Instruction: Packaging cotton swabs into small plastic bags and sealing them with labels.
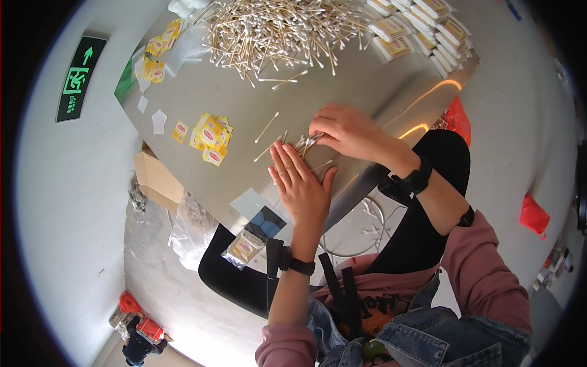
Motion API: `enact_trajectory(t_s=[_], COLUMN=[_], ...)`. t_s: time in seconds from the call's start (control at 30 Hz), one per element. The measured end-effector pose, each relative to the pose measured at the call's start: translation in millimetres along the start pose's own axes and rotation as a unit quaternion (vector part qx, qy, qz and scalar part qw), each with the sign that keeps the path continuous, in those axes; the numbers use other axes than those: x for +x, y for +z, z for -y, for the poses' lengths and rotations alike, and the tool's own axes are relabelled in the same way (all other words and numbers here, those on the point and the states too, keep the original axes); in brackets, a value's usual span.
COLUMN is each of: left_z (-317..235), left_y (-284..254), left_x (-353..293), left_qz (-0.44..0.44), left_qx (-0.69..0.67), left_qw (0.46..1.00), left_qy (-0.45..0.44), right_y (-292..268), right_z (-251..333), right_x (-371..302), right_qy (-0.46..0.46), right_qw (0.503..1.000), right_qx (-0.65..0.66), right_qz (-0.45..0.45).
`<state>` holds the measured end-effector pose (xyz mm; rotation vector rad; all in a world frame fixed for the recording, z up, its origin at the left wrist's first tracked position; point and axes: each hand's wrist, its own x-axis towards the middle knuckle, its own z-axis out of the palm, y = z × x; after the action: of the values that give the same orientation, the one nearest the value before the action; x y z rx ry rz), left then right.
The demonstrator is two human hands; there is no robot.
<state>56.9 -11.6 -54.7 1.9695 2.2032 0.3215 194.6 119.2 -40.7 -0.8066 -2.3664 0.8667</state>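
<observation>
On the grey table (208,189), a small bunch of cotton swabs (304,145) lies between my two hands. My left hand (301,188) rests with its fingers stretched out and flat, their tips beside the bunch. At the bunch's right end, the thumb and fingers of my right hand (350,129) pinch several swabs. A loose cotton swab (267,127) lies just beyond my left fingertips. Farther back spreads a large heap of cotton swabs (284,33). To the left sits a stack of yellow and white printed cards (211,139).
Filled packs of swabs (422,30) are piled at the back right. More yellow cards (160,46) lie at the far left. Near the front edge are a dark blue flat piece (266,222) and a filled clear pack (244,246). A cardboard box (160,180) stands beside the table.
</observation>
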Motion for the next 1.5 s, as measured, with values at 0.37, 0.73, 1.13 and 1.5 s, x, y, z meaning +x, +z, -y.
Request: enact_trajectory(t_s=[0.37, 0.73, 1.13, 1.5], left_z=[0, 0, 22, -15], left_y=[0, 4, -5, 3], left_x=[-2, -6, 29, -8], left_qz=[-0.01, -0.009, -0.044, 0.021], left_qx=[-0.005, -0.015, 0.033, 0.011], left_qw=[1.0, 0.999, 0.999, 0.999], left_qy=[-0.009, 0.026, -0.003, 0.039], right_y=[-40, 29, 4, -5], right_z=[-26, 7, 7, 11], right_x=[1, 22, 4, -3], right_qy=[0.07, -0.046, 0.011, -0.006], right_qw=[0.994, 0.994, 0.993, 0.992], right_qx=[-0.075, -0.057, -0.005, -0.013], right_qz=[-0.033, -0.078, -0.118, -0.128])
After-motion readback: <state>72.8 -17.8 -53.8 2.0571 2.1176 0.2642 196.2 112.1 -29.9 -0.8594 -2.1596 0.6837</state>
